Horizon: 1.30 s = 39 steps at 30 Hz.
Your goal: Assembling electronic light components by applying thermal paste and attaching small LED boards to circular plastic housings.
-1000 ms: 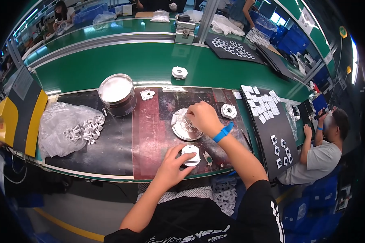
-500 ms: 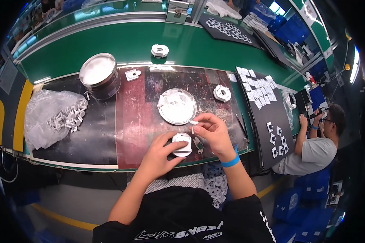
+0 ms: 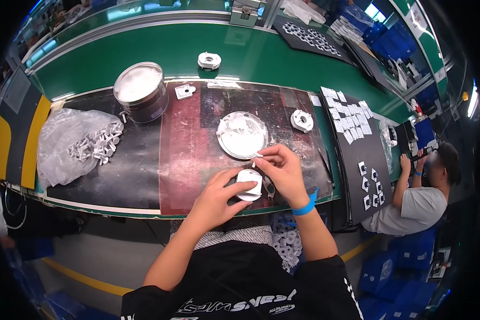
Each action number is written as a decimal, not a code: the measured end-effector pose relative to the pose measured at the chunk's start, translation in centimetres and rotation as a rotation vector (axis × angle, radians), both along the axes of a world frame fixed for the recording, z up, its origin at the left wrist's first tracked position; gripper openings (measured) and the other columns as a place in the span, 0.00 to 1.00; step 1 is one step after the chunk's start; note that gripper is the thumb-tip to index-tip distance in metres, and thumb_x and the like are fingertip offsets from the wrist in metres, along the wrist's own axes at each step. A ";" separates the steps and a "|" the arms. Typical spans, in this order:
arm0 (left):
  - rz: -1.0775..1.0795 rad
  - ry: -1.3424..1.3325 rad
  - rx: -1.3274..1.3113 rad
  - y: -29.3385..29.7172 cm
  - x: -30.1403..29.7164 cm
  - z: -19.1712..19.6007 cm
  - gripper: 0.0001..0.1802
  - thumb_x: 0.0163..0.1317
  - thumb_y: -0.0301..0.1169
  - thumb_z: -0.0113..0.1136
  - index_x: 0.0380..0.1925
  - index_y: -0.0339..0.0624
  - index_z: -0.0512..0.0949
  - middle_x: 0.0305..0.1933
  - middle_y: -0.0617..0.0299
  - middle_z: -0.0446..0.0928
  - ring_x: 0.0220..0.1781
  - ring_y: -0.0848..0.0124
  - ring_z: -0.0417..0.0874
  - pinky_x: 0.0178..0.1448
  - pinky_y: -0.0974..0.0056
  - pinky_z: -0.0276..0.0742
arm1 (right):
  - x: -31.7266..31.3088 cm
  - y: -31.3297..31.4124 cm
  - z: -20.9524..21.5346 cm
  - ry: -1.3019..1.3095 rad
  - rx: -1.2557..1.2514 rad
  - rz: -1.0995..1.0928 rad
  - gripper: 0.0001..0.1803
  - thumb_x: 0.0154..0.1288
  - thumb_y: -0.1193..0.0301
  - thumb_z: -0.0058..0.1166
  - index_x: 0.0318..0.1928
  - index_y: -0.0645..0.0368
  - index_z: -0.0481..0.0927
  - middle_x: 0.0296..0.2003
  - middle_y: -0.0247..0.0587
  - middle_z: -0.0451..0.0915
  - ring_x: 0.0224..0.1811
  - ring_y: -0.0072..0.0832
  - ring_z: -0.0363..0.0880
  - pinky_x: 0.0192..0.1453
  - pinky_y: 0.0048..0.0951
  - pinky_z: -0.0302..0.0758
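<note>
My left hand (image 3: 218, 198) is wrapped round a white plastic housing (image 3: 250, 182) at the table's near edge, with fingers across its top. Just above and to the right of it, my right hand (image 3: 282, 173) pinches a small white plastic pin (image 3: 254, 164) between thumb and fingertips. The pin is partly hidden by the fingers and looks apart from the housing. Right behind my hands lies a round shallow dish (image 3: 241, 135) with whitish smears inside. Similar white pins (image 3: 98, 143) spill from a clear plastic bag (image 3: 64, 152) on the left.
A large metal tin (image 3: 146, 104) stands behind the pins. Other white housings (image 3: 302, 121) (image 3: 209, 61) and a flat white part (image 3: 185, 92) lie about the table. On the right, a black board (image 3: 352, 154) carries rows of small parts; a co-worker (image 3: 416, 197) sits beyond it.
The view has shifted slightly, so the table's things appear further right and higher. My right hand has brought the pin a little closer to the housing; my left hand keeps its hold.
</note>
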State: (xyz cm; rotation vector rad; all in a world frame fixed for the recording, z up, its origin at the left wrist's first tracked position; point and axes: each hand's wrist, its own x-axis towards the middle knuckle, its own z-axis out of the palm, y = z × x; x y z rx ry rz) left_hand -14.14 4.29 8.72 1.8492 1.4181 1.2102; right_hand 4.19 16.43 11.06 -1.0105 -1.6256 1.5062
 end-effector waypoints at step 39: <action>-0.004 -0.001 -0.015 -0.1 0.0 0.1 0.25 0.55 0.31 0.78 0.56 0.56 0.87 0.66 0.54 0.77 0.67 0.51 0.76 0.71 0.52 0.75 | 2.6 0.9 0.8 -0.249 0.726 0.318 0.18 0.56 0.90 0.62 0.45 0.59 0.90 0.46 0.42 0.85 0.49 0.37 0.85 0.53 0.34 0.83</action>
